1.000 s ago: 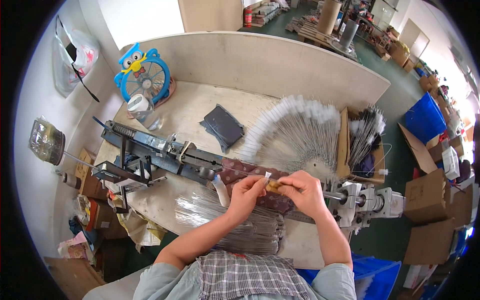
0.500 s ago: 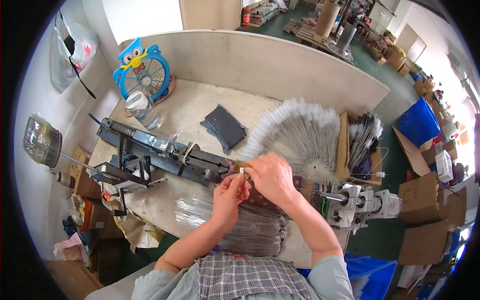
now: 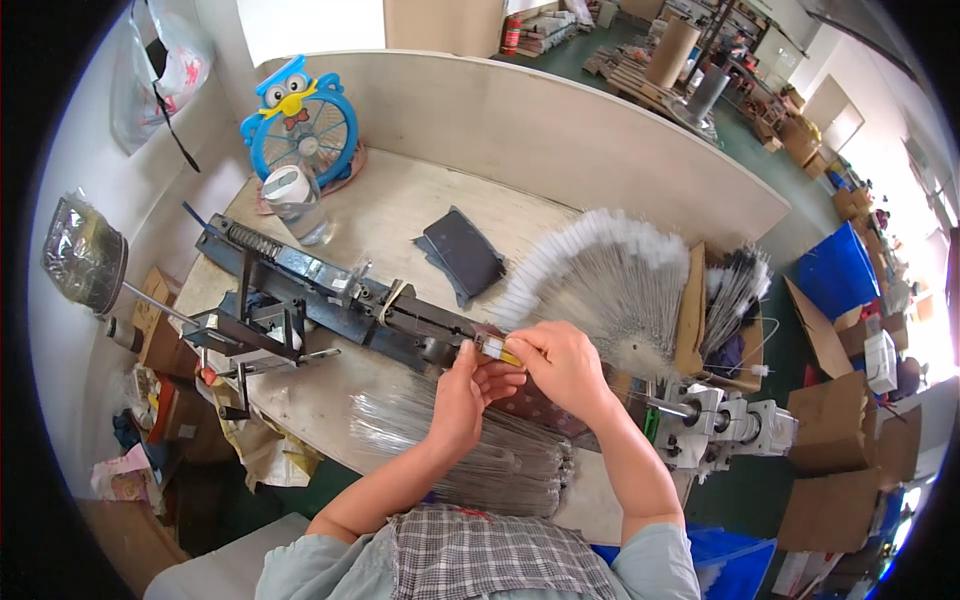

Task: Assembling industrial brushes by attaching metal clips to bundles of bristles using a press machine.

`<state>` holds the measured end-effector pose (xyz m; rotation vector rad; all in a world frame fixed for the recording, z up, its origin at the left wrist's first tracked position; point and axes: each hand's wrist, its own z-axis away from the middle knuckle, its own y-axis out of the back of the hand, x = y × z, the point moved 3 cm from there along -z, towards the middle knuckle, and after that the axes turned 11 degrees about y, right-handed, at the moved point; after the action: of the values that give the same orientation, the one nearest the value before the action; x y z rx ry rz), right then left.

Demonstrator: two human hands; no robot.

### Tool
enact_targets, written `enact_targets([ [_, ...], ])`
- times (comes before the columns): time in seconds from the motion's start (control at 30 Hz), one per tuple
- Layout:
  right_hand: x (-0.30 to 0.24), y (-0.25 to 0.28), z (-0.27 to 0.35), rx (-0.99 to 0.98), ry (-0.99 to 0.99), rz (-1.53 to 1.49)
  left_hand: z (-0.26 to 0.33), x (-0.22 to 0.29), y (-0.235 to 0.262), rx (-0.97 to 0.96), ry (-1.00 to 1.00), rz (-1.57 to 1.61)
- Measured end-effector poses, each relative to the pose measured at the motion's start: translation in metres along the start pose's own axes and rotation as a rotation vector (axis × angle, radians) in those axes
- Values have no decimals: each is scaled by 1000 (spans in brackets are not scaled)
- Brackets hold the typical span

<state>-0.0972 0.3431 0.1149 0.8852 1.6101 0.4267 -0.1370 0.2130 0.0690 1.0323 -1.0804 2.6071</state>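
My right hand (image 3: 562, 368) pinches a small yellow piece with a white-and-grey end (image 3: 497, 348); its exact kind is too small to make out. Just beneath it, my left hand (image 3: 468, 396) has its thumb raised and its fingers loosely stretched apart. The thumb is close to the pale end; whether it touches cannot be made out. Both hands are over the right end of a long dark metal bench fixture (image 3: 330, 292). A spread of thin wire-stemmed brushes with white tips (image 3: 622, 262) fans out beyond my right hand. Below my hands lies a bundle of thin metal wires (image 3: 490, 455).
A blue toy-shaped fan (image 3: 305, 140) and a clear lidded jar (image 3: 298, 203) stand at the back left. Dark folded cloths (image 3: 462, 252) lie mid-table. At right are a carton of brushes (image 3: 692, 310) and a metal clamp mechanism (image 3: 725, 412). A low partition (image 3: 560, 120) bounds the back.
My left hand has loosened from a pinch, its fingers now stretched out. My right hand has shifted slightly right and down, and more of the yellow piece shows. The whole view has moved a little.
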Motion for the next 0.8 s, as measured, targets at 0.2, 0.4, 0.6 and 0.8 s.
enact_targets([
  [0.2, -28, -12, 6, 209, 298, 325, -3, -11, 4, 0, -109, 230],
  [0.4, -24, -4, 13, 318, 313, 390, -8, -17, 3, 9, -141, 242],
  [0.6, -25, -4, 16, 287, 434, 396, -8, -16, 3, 4, -198, 269],
  [0.8, -15, 5, 28, 252, 396, 397, -7, -14, -1, -19, -185, 262],
])
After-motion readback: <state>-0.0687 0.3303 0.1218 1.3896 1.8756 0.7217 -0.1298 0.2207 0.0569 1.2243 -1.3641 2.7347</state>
